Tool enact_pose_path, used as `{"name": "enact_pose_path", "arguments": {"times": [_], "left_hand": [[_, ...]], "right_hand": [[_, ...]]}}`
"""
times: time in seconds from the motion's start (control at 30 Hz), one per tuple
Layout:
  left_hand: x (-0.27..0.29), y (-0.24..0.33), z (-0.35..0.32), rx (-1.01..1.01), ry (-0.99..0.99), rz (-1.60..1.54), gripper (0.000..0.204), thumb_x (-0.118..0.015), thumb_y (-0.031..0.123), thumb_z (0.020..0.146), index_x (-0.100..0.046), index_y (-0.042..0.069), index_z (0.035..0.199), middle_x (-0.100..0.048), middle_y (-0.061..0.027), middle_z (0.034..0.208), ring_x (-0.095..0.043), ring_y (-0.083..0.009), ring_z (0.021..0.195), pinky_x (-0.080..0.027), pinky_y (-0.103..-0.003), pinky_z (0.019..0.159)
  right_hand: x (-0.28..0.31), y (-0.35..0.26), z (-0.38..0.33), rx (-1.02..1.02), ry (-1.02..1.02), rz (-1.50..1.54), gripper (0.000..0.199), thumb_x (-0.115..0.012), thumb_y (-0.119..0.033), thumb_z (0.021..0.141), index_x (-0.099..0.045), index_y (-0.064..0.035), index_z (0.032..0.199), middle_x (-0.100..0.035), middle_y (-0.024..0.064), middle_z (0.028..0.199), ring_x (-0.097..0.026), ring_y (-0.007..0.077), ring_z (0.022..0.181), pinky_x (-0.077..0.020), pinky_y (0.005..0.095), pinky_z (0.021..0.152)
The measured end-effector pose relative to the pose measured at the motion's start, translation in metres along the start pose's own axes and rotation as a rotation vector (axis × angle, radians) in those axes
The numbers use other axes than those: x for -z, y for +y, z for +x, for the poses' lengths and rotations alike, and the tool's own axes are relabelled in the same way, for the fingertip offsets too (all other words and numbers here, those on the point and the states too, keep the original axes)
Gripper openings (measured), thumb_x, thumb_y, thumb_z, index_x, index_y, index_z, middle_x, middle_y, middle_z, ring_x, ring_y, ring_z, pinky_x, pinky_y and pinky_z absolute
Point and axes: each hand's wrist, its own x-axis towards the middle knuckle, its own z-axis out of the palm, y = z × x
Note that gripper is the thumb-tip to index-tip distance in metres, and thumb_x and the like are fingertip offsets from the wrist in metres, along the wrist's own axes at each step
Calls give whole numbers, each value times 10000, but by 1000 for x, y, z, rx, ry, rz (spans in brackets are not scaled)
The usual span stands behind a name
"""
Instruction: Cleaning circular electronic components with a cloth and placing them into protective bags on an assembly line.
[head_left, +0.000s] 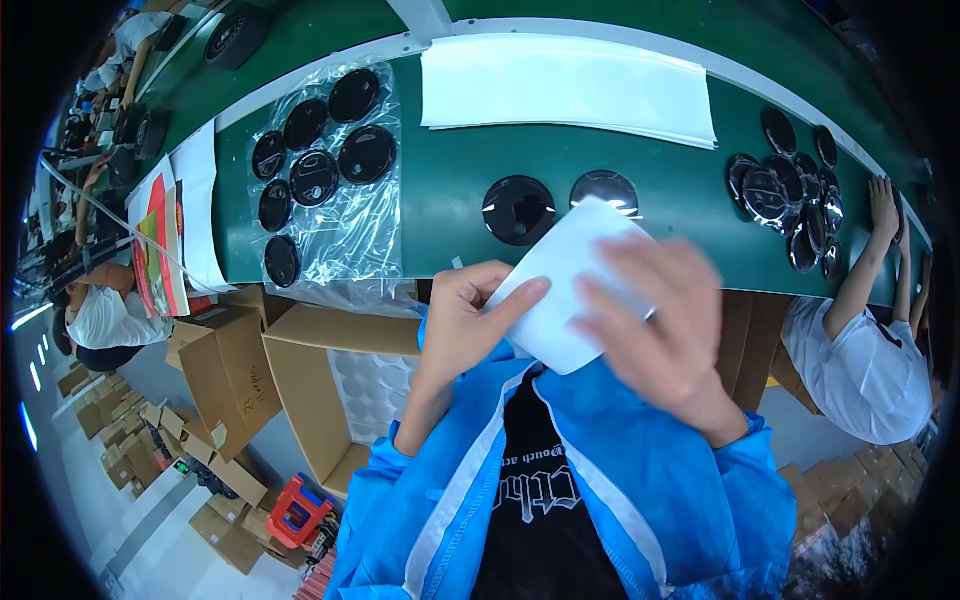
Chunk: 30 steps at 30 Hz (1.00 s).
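Observation:
My left hand (468, 318) pinches the left side of a small white sheet (562, 300) between thumb and fingers. The sheet is held tilted in front of my chest, at the table's near edge. Over its right part is my right hand (665, 330), smeared by motion, so I cannot tell whether its fingers grip the sheet. Just beyond the sheet, a glossy black disc (519, 210) lies on the green table (450, 200). Beside it another black disc (604, 187) shows a bright reflection and is partly covered by the sheet.
Several black discs (367, 155) rest on clear plastic film (345, 235) at left. More discs (768, 193) are heaped at right, near a co-worker's hand (884, 207). White sheets (560, 85) lie at the back. An open cardboard box (305, 385) stands below the table edge.

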Motion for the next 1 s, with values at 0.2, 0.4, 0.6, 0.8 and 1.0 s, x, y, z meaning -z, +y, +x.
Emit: {"name": "enact_pose_path", "arguments": {"times": [0.2,0.4,0.6,0.8,1.0], "left_hand": [[9,4,-27,-237,17,-123,139,-803,32,970,-806,-71,1063,-778,-87,947,-691,-92,834,-557,-258,740],[12,4,-38,-641,195,413,141,-775,20,985,-812,-74,1083,-775,-99,969,-701,-116,860,-559,-268,742],[12,-4,-47,-145,225,82,130,-746,26,1010,-811,-69,1071,-787,-94,1029,-687,-103,909,-536,-249,766],[33,-36,-30,-102,399,45,143,-718,41,1034,-796,-78,1035,-803,-97,1024,-683,-98,896,-526,-238,750],[30,-32,-15,-342,125,320,115,-748,44,986,-774,-67,993,-827,-145,1169,-760,-166,882,-570,-279,748]], "right_hand": [[-39,1,-16,-184,-226,485,334,-823,-9,839,-788,-4,1171,-777,161,1085,-772,301,894,-626,391,761],[-49,-8,-20,-66,-296,449,342,-806,-26,761,-806,-4,1103,-782,142,1056,-778,274,913,-639,406,757],[-71,-6,-25,173,17,183,302,-803,-57,744,-819,-13,1042,-786,126,1055,-767,258,880,-647,403,739],[-25,4,-10,-35,-116,667,196,-834,-49,854,-823,-11,1046,-781,108,1031,-733,208,778,-614,314,671],[-86,66,-2,-922,-58,928,69,-801,-25,976,-806,33,1013,-753,68,921,-663,65,742,-538,240,599]]}}
